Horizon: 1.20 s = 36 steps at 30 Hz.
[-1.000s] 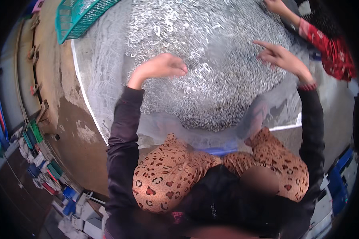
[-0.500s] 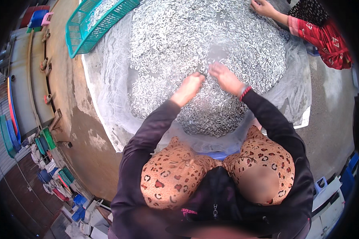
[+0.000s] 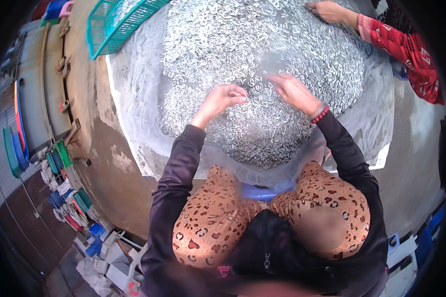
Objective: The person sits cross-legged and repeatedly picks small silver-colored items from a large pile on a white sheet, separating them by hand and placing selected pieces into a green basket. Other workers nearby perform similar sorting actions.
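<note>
A wide heap of small silvery fish (image 3: pixel 262 54) lies on a fine white net (image 3: pixel 139 99) spread over the ground in front of me. My left hand (image 3: pixel 223 99) hovers over the near part of the heap with its fingers curled and pinched together; a fish or two may be between them, but I cannot tell for sure. My right hand (image 3: pixel 293 91) rests flat on the fish beside it, fingers spread, a red bead bracelet at the wrist. I sit low with my knees in leopard-print trousers.
Another person's hand (image 3: pixel 327 11) and red patterned sleeve (image 3: pixel 401 47) reach into the heap from the far right. A teal mesh basket (image 3: pixel 116 22) sits at the far left. A blue stool (image 3: pixel 262 190) is under me. Coloured crates (image 3: pixel 64 188) line the left side.
My hands swept in from wide apart on the heap to close together in the middle. The left hand's fingers have curled into a pinch.
</note>
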Tool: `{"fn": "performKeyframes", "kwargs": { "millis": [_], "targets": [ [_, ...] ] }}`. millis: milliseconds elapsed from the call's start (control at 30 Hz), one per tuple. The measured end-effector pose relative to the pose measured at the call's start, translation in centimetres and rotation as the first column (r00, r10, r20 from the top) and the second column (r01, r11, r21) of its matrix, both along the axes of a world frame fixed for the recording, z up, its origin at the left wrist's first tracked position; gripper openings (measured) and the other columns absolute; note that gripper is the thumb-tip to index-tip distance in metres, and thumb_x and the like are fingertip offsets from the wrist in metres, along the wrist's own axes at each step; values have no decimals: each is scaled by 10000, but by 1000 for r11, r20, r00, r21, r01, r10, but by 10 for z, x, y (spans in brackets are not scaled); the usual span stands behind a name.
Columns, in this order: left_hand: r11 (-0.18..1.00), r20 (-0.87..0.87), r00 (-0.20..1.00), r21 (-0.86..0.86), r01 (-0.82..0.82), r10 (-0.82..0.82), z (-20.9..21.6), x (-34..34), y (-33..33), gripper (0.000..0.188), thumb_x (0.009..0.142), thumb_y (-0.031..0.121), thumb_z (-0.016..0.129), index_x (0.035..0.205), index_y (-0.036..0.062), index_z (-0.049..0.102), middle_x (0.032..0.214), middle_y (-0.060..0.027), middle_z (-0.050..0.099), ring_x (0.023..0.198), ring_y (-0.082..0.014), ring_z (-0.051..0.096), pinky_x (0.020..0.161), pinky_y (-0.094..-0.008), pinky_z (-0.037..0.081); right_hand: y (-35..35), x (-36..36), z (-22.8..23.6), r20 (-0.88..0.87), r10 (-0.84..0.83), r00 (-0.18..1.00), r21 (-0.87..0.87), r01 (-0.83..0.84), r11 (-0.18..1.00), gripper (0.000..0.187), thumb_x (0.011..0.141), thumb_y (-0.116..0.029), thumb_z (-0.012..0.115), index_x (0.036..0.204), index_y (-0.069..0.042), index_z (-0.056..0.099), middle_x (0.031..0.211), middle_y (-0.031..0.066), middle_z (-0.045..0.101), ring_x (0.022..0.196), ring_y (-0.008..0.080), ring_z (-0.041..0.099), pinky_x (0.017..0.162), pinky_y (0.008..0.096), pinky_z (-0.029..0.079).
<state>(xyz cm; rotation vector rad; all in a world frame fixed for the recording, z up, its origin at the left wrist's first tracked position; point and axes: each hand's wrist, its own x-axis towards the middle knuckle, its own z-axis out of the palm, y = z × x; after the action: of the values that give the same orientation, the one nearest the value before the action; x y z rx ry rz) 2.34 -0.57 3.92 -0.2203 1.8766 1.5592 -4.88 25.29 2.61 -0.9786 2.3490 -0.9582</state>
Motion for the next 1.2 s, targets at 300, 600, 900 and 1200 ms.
{"fn": "performKeyframes", "kwargs": {
  "millis": [300,600,900,1200],
  "targets": [
    [681,-239,914,-730,54,-328,4,19,7,582,676,17,712,1227,56,529,1028,-221,625,977,-359,606,812,-423,503,-67,26,-47,-351,145,925,256,-54,965,559,834,-120,551,1367,-210,412,1504,61,215,1365,334,235,1037,584,279],
    [898,-88,916,253,-360,392,26,29,-25,241,805,156,703,1026,62,675,1053,-76,660,988,-153,614,866,-321,486,-23,105,-38,-328,397,857,311,-299,902,400,815,-56,502,1212,-46,543,1254,131,540,1290,321,383,1057,421,329],
    [937,-358,884,-61,-344,301,3,39,-10,141,788,114,690,892,18,705,744,-140,685,671,-144,654,658,-282,516,-25,26,73,-128,190,973,6,-190,982,465,764,63,514,1193,-97,595,1130,173,611,1005,338,602,847,384,499],
    [623,117,845,624,-472,522,0,34,-32,207,949,203,520,1053,27,551,731,5,526,753,-118,577,661,-227,474,-99,22,-34,-283,255,925,200,-203,959,253,812,-141,593,1040,-34,594,929,188,595,891,383,591,809,444,480]
  ]
}}
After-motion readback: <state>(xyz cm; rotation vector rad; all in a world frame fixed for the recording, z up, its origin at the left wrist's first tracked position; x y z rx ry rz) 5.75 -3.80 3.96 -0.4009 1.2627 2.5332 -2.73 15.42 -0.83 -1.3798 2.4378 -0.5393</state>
